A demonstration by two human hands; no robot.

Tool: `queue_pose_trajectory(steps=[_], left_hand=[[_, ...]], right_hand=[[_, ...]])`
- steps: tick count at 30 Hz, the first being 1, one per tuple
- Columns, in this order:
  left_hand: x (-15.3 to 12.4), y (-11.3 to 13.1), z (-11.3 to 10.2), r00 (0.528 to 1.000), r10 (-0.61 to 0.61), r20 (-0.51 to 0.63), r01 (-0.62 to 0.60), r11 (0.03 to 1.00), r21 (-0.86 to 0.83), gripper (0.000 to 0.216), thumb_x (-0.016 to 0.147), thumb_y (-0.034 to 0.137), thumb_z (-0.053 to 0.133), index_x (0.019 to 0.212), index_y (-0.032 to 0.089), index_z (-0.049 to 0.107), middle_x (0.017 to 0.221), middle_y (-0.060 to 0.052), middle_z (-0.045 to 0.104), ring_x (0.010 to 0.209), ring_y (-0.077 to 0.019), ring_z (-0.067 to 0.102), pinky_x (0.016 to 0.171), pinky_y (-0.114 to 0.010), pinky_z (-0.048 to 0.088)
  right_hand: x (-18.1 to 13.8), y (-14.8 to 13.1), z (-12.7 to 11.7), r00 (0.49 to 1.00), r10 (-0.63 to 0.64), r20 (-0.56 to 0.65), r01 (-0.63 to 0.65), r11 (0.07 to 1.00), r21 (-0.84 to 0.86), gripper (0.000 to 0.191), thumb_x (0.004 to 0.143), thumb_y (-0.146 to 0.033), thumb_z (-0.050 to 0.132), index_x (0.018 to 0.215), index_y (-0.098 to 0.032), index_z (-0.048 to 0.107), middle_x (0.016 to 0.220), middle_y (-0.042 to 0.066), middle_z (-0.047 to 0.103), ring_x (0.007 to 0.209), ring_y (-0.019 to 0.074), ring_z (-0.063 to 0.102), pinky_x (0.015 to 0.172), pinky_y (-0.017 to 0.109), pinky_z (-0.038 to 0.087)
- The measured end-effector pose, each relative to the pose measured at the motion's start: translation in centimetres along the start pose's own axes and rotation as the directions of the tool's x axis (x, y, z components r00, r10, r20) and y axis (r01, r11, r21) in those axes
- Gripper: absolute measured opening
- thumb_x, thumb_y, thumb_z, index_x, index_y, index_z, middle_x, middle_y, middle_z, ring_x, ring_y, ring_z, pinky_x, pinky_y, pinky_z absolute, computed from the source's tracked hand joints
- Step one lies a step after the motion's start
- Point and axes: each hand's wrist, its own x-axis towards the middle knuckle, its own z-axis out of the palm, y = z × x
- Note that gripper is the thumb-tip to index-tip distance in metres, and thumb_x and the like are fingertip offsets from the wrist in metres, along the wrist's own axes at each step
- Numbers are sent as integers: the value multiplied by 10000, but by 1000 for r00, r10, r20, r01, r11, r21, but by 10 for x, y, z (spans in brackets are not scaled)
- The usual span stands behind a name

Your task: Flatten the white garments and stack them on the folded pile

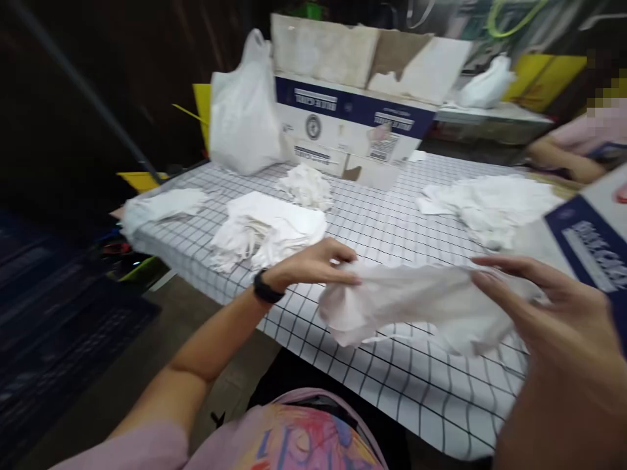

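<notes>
Stretched between my two hands is a thin white cloth piece, gathered at its left end, with a narrow string hanging along its lower side. My left hand, with a black band on the wrist, pinches its upper left edge between thumb and fingers. At the other end my right hand grips the cloth's upper right part, thumb and fingers closed on it. The cloth is held just above the near edge of the checked tablecloth. Left of it lies a stack of white cloth pieces with loose strings.
Behind the stack sits a crumpled white pile. A white plastic bag and a large carton stand at the back. Another white pile lies right, beside a second carton. A person's arm shows at far right.
</notes>
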Motion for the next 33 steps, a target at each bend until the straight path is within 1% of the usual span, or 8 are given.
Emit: queue_pose_trajectory(steps=[2,6,9,15,21,24,28,33], left_hand=[[5,-7,-7,999,-49,-18,48,997,-54,318,832,453,775,796,144,710,717,-1,589,677,-105,520,565,-223,380],[13,-16,-15,990,-141,-18,138,985,-107,255,810,385,777,846,137,729,758,-19,643,696,-108,562,597,-227,427],[19,-22,-19,984,-168,-54,160,978,-136,212,775,325,788,852,136,728,783,-26,674,726,-115,603,653,-245,477],[35,-26,-22,968,-163,-192,111,961,-255,191,717,245,809,834,134,708,798,-16,688,728,-95,623,700,-246,496],[44,-22,-25,941,-164,-295,63,944,-324,243,693,129,754,932,122,710,806,-14,692,734,-85,625,705,-242,496],[46,-24,-28,928,-159,-337,37,939,-341,255,673,96,733,926,117,703,769,1,668,706,-75,598,669,-226,481],[48,-25,-29,900,-144,-410,-16,932,-361,223,657,86,723,875,122,693,754,11,642,687,-67,570,639,-211,457],[44,-23,-32,876,-75,-477,-69,958,-277,323,705,105,763,1018,160,701,770,32,597,725,-76,562,691,-224,469]], right_hand=[[16,0,0,993,115,28,-117,987,106,305,721,-460,881,927,-243,826,966,79,775,853,252,718,601,313,560],[35,8,0,965,261,12,-257,938,232,388,674,-457,913,952,-202,823,836,65,734,596,156,620,464,265,463],[43,15,-1,954,297,-37,-271,911,310,392,652,-416,931,935,-168,819,749,57,700,563,138,577,467,263,444],[65,30,-2,952,293,-89,-240,895,376,356,636,-353,938,895,-143,812,768,63,693,615,136,579,537,284,439],[78,45,-7,940,334,-76,-284,883,373,328,616,-307,930,885,-162,813,716,43,660,593,139,540,528,302,379],[81,55,-8,928,372,-26,-323,835,445,331,599,-280,943,877,-160,810,746,54,664,609,139,549,525,301,380],[79,68,-5,900,417,128,-423,761,492,433,564,-307,981,933,-161,809,748,49,661,612,132,561,508,266,402],[72,83,0,903,351,250,-428,792,435,559,536,-389,1006,1028,-207,814,563,-64,437,491,64,344,403,196,295]])
